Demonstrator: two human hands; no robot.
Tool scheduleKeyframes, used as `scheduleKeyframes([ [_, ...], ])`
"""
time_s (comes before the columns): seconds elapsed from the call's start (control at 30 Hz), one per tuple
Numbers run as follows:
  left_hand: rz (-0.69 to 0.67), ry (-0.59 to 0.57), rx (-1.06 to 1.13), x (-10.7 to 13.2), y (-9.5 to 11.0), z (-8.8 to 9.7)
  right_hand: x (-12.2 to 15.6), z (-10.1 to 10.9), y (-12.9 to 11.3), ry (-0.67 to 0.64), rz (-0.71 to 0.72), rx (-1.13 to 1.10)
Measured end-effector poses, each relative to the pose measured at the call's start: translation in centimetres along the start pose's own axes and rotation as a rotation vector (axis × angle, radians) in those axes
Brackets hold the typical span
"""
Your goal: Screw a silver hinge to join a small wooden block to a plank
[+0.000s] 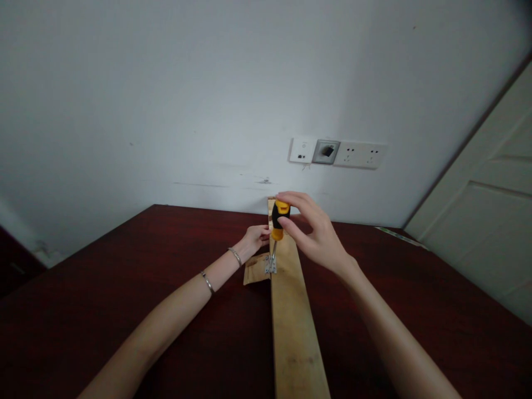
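Observation:
My right hand (313, 233) grips a yellow-and-black screwdriver (280, 219) by its handle, fingers and thumb closed around it. The screwdriver stands almost upright, its tip down at a metal hinge (271, 265). That hinge spans a long wooden board (293, 321) and a short wooden piece (255, 270) on the board's left. Beyond the short piece, my left hand (254, 239) has its fingers bent against the board's left edge, pinching it near the far end. Some of the left fingertips are hidden behind the board and screwdriver.
The dark red tabletop (199, 349) reaches back to a white wall (174, 100). Wall sockets (359, 155) sit above the table's far edge. A white panelled door (490, 205) stands at the right, and a thin light strip (401, 237) lies near the back right corner.

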State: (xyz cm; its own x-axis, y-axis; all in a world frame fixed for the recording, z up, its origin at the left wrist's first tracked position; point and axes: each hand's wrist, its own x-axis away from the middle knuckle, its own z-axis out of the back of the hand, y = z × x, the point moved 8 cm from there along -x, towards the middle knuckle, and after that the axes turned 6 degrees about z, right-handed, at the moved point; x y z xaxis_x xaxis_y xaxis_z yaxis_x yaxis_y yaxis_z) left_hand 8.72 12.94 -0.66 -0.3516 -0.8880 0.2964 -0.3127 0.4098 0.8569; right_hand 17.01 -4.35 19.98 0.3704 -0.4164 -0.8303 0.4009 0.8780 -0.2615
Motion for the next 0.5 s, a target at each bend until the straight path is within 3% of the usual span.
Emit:
scheduleKeyframes([
  [0.1,0.004,-0.005,0.0,-0.07,-0.08,0.01,-0.05,0.0,0.08,-0.015,-0.005,-0.08],
  [0.3,0.005,0.039,0.01,0.1,0.07,0.13,0.11,0.6,0.66,0.087,-0.06,-0.067],
  [0.5,0.038,0.054,0.031,0.22,-0.09,0.09,0.25,-0.18,0.94,-0.012,-0.088,-0.195],
])
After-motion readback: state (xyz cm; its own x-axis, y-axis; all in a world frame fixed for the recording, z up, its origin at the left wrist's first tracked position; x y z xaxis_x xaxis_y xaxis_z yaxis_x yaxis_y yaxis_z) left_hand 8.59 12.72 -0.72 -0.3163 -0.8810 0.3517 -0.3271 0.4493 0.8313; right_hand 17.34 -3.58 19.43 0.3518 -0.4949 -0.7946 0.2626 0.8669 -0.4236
